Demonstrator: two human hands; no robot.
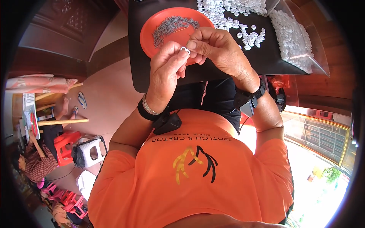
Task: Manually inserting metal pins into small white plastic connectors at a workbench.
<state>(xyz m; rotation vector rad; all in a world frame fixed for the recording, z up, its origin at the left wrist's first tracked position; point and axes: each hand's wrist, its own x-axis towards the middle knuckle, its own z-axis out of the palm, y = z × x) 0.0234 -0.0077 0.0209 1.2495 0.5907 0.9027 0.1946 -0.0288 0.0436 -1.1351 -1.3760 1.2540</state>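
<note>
My left hand (169, 67) pinches a small white plastic cable clip (185, 49) between thumb and forefinger, with its loops showing at the fingertips. Right beside it, my right hand (217, 48) is closed in a pinch; a thin tip like a nail (190, 35) shows at its fingertips, mostly hidden. Both hands are raised over the near rim of a round red plate (146, 34). On that plate lies a heap of small grey nails (171, 28). Loose white clips (251, 38) are scattered on the black table (262, 60) to the right of the plate.
A clear plastic bin (317, 62) full of white clips (291, 41) stands at the table's right end. More clips are heaped along the far side. Off to the left, another person (42, 161) sits near a red stool (66, 146) and a white stool (91, 154).
</note>
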